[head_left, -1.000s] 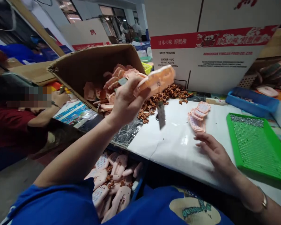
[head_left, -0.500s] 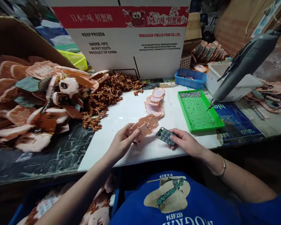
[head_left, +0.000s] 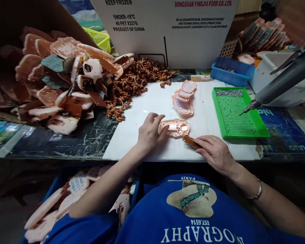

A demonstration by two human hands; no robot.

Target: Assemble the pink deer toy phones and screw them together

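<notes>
A pink plastic shell (head_left: 173,126) lies hollow side up on the white work surface. My left hand (head_left: 150,133) holds its left end between thumb and fingers. In my right hand (head_left: 216,151) is a small circuit board (head_left: 190,141), pinched by its right end and tilted so its orange-brown face shows. Thin wires seem to run from the board to the shell's right part. Just behind the shell, several pale pink plastic covers (head_left: 184,98) lie in an overlapping row.
A green tray (head_left: 240,130) with small screws stands to the right, under a hanging electric screwdriver (head_left: 274,86). Brown coiled parts (head_left: 132,84) and a heap of pink shells (head_left: 63,125) are at left. A blue bin (head_left: 232,74) and white carton (head_left: 193,44) stand behind.
The shell has been turned from its outer face to its hollow side and lowered to the work surface. My right hand has tilted the circuit board over. The head view has dipped and shifted.
</notes>
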